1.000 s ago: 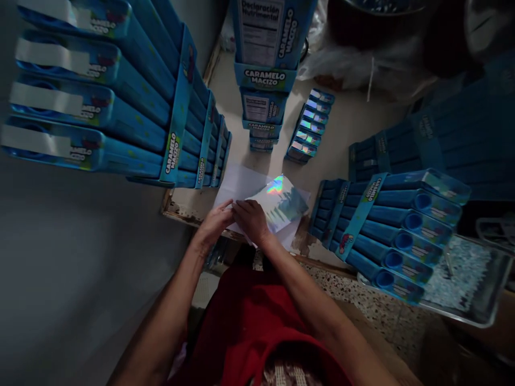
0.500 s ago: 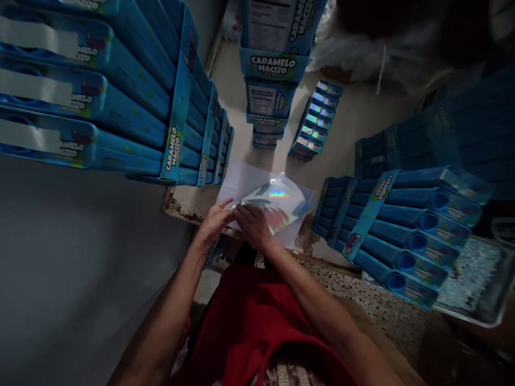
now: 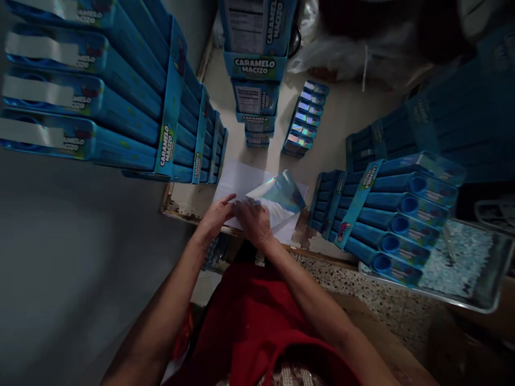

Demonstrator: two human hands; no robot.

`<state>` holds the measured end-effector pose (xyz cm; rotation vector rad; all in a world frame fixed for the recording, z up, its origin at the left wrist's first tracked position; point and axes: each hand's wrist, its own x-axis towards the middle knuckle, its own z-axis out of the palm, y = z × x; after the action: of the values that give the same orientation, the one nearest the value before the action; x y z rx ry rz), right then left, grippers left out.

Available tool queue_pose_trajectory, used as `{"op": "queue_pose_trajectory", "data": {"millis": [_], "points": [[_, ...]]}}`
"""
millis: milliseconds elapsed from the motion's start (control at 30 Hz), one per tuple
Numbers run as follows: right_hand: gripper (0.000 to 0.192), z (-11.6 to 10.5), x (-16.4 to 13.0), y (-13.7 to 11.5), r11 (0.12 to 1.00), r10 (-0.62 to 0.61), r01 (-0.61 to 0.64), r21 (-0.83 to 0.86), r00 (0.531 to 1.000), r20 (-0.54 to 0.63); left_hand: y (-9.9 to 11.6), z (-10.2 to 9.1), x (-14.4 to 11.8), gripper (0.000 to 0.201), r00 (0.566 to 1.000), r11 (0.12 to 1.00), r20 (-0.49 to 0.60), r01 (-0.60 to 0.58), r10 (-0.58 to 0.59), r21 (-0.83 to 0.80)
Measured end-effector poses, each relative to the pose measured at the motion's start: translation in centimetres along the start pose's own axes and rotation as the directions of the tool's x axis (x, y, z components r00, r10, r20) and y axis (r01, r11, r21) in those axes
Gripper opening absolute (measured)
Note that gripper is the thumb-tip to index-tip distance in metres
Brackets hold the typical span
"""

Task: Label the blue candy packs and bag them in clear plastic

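The iridescent film (image 3: 286, 192) is likely light, slippery and easily creased — best pinched at its edges. The right hand (image 3: 253, 219) grips its narrow end; the left hand (image 3: 217, 215) is just beside — whether gripping, I cannot tell. Beneath lie white paper (image 3: 237, 178) and the desk (image 3: 332, 120).

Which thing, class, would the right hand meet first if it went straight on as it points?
Probably the left hand, just ahead of the right hand, though depth there is unclear.
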<state>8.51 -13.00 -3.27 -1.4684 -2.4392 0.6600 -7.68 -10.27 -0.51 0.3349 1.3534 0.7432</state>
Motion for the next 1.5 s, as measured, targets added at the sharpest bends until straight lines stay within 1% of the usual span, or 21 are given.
{"op": "queue_pose_trajectory", "data": {"millis": [100, 267, 367, 467, 567, 667, 767, 833, 933, 1067, 1133, 1200, 1233, 1267, 1300, 1333, 1367, 1400, 1433, 1467, 1500], "points": [[0.049, -0.6, 1.0, 0.5, 0.999, -0.042, 0.043, -0.032, 0.999, 0.028, -0.2, 0.1, 0.1, 0.076, 1.000, 1.000, 0.022, -0.006, 0.006, 0.004], [0.038, 0.6, 1.2, 1.7, 0.991, -0.125, 0.126, -0.050, 0.992, 0.022, -0.2, 0.0, 0.7, 0.078, 0.998, 1.000, -0.046, 0.031, -0.031, -0.003], [0.034, 1.0, 0.6, 1.8, 0.993, -0.112, 0.111, -0.040, 0.994, -0.014, 0.1, -0.3, 0.7, 0.080, 0.998, 0.997, -0.022, 0.055, -0.056, -0.049], [0.030, 0.7, 0.3, 1.7, 0.995, -0.093, 0.092, -0.026, 0.994, -0.061, 0.5, -0.4, 0.5, 0.077, 0.999, 0.998, 0.001, 0.040, -0.040, -0.042], [0.025, 0.5, 0.8, 1.8, 0.996, -0.086, 0.084, -0.020, 0.991, -0.101, 0.8, -0.2, 0.4, 0.072, 1.000, 0.999, 0.010, 0.022, -0.023, 0.037], [0.023, 0.4, 1.4, 1.9, 0.997, -0.074, 0.072, -0.020, 0.992, -0.106, 1.1, 0.1, 0.8, 0.067, 0.999, 0.991, 0.005, 0.030, -0.031, 0.127], [0.024, 0.3, 1.4, 1.7, 0.997, -0.070, 0.068, -0.026, 0.994, -0.084, 1.5, 0.2, 1.6, 0.060, 0.999, 0.958, -0.019, 0.037, -0.033, 0.285], [0.024, 0.1, 0.7, 1.4, 0.997, -0.072, 0.071, -0.028, 0.995, -0.070, 1.7, 0.2, 2.3, 0.052, 0.999, 0.926, -0.023, 0.030, -0.023, 0.377], [0.026, 0.0, -1.3, 1.1, 0.997, -0.070, 0.069, -0.035, 0.997, -0.025, 1.8, 0.2, 3.6, 0.041, 1.000, 0.899, -0.019, 0.000, 0.009, 0.438], [0.028, 0.5, -4.9, 0.5, 0.998, -0.054, 0.056, -0.025, 0.996, 0.074, 1.8, 0.2, 5.8, 0.033, 0.993, 0.862, -0.044, -0.071, 0.108, 0.503], [0.025, 0.4, -6.8, -0.1, 0.999, -0.047, 0.045, 0.026, 0.995, 0.089, 1.7, 0.3, 6.7, 0.028, 0.980, 0.832, -0.076, -0.113, 0.182, 0.543], [0.021, -0.4, -8.5, -0.9, 0.988, 0.032, -0.038, 0.146, 0.998, 0.046, 1.5, 0.5, 6.9, 0.026, 0.956, 0.802, -0.111, -0.160, 0.271, 0.576], [0.018, -1.1, -9.2, -1.4, 0.962, 0.123, -0.122, 0.244, 0.992, 0.011, 1.4, 0.7, 6.5, 0.027, 0.939, 0.781, -0.115, -0.198, 0.325, 0.592], [0.016, -2.1, -9.8, -1.9, 0.902, 0.254, -0.231, 0.365, 0.967, -0.015, 1.2, 0.9, 5.8, 0.028, 0.916, 0.751, -0.102, -0.250, 0.387, 0.611], [0.014, -3.3, -10.2, -2.3, 0.794, 0.403, -0.344, 0.502, 0.915, -0.010, 1.1, 1.1, 4.7, 0.028, 0.891, 0.714, -0.075, -0.307, 0.449, 0.629], [0.014, -4.7, -10.6, -2.7, 0.640, 0.540, -0.436, 0.633, 0.841, 0.033, 0.8, 1.4, 3.4, 0.028, 0.872, 0.684, -0.041, -0.353, 0.488, 0.638], [0.015, -6.3, -10.9, -3.0, 0.459, 0.642, -0.492, 0.740, 0.759, 0.107, 0.6, 1.7, 1.7, 0.028, 0.872, 0.679, -0.005, -0.377, 0.489, 0.630], [0.018, -7.9, -11.2, -3.2, 0.277, 0.701, -0.507, 0.816, 0.688, 0.189, 0.3, 2.1, -0.1, 0.031, 0.898, 0.713, 0.027, -0.367, 0.439, 0.597], [0.022, -9.5, -11.4, -3.3, 0.122, 0.723, -0.492, 0.862, 0.639, 0.263, 0.1, 2.6, -1.9, 0.039, 0.939, 0.781, 0.066, -0.318, 0.337, 0.537], [0.025, -11.1, -11.6, -3.4, 0.004, 0.728, -0.461, 0.887, 0.610, 0.314, -0.2, 3.2, -3.7, 0.049, 0.972, 0.860, 0.121, -0.233, 0.199, 0.454], [0.027, -12.6, -11.9, -3.4, -0.077, 0.724, -0.429, 0.900, 0.597, 0.346, -0.4, 3.9, -5.3, 0.058, 0.977, 0.920, 0.204, -0.137, 0.064, 0.367]]}}
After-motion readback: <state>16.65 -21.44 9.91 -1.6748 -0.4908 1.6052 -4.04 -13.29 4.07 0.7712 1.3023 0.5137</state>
